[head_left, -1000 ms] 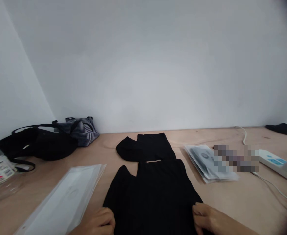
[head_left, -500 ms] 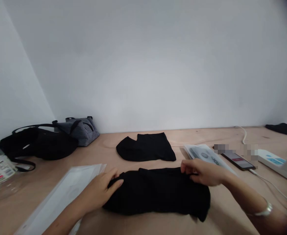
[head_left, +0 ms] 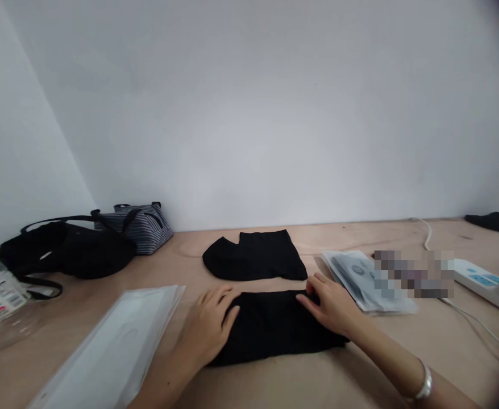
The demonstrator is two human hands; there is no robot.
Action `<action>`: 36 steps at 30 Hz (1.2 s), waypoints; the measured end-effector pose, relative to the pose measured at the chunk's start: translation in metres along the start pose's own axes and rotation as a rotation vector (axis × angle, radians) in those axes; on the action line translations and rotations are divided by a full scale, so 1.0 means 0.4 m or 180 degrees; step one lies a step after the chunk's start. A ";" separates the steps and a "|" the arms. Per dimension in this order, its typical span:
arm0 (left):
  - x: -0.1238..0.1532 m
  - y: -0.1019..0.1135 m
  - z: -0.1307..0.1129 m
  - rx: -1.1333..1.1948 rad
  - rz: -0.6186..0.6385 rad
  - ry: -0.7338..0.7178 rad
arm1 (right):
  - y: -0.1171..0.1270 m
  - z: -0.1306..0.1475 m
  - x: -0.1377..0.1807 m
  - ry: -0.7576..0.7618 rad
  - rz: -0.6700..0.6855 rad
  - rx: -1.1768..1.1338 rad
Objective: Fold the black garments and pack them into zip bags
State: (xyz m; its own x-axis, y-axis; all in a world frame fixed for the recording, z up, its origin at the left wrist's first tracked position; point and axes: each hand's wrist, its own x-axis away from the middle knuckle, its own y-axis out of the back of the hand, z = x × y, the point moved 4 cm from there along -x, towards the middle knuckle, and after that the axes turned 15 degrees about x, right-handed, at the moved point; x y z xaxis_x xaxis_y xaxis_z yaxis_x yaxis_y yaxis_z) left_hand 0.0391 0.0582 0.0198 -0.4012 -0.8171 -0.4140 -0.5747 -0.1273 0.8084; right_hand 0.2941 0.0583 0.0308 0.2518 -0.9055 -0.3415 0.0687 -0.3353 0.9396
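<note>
A black folded cloth lies on the wooden table in front of me. On its left end rests my left hand, open, with the thumb spread from the fingers. My right hand is at the far right edge of the cloth, its thumb on the fabric and apart from the bent fingers; it looks open. Behind this cloth a second black fabric piece, shaped like a hood with a notch on top, lies flat. Its near right corner almost meets my right fingertips.
Clear plastic bags lie at left, and a bagged dark item at right. A white power strip and cable are farther right. A black bag and striped bag stand by the wall.
The near cloth now lies flatter and more compact. My left hand has moved right along it; my right hand has shifted slightly left, its thumb now spread on the fabric.
</note>
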 end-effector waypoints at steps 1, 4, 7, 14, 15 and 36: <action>0.006 -0.014 -0.002 0.0080 0.0185 -0.0071 | 0.004 0.006 0.016 0.0114 0.0114 -0.0117; 0.025 -0.056 0.011 0.0061 0.0735 -0.0008 | -0.006 0.001 0.062 0.0536 0.0602 -0.0275; 0.032 -0.078 0.030 0.0032 0.0979 0.0154 | -0.028 -0.046 0.090 0.0612 0.1017 -0.0252; 0.000 -0.046 0.029 -0.0046 0.0751 0.0383 | 0.034 -0.001 0.065 0.0523 0.0720 -0.0161; -0.001 -0.030 0.035 -0.0061 0.0618 0.0522 | 0.042 0.036 0.056 0.0652 0.0626 -0.0322; 0.037 0.105 0.117 0.1460 0.0586 0.1435 | -0.098 0.311 -0.026 0.1362 0.0995 -0.0894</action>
State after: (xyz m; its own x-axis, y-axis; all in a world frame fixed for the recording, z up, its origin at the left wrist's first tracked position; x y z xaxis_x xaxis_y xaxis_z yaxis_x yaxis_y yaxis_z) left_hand -0.0243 0.0670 0.0281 -0.2416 -0.9703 0.0097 -0.8104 0.2073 0.5480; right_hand 0.1686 0.0486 -0.0054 0.6636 -0.7454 -0.0635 0.1666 0.0645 0.9839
